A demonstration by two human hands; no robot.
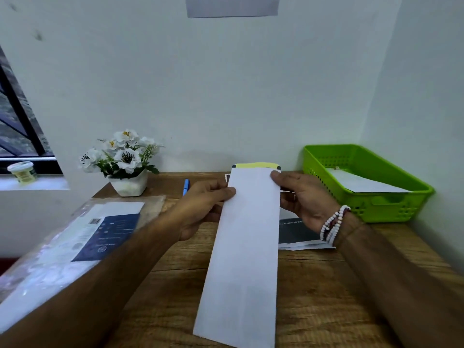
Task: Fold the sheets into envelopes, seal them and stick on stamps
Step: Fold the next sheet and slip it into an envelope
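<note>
While the left hand (200, 207) and right hand (303, 202) hold it above the desk (326, 297), a long white envelope (246, 247) points away, yellow strip (256, 165) at its far end. Each hand's fingers (226, 193) pinch one long edge.

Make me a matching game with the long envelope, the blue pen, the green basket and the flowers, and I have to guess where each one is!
Things
1. long envelope
2. blue pen
3. green basket
4. flowers

Places
A. in a white pot at the back left of the table
B. held by the left hand and the right hand
C. at the table's right side, with a white paper inside
D. lying flat on the table, just past the left hand

Right pairs: 1-B, 2-D, 3-C, 4-A
</note>
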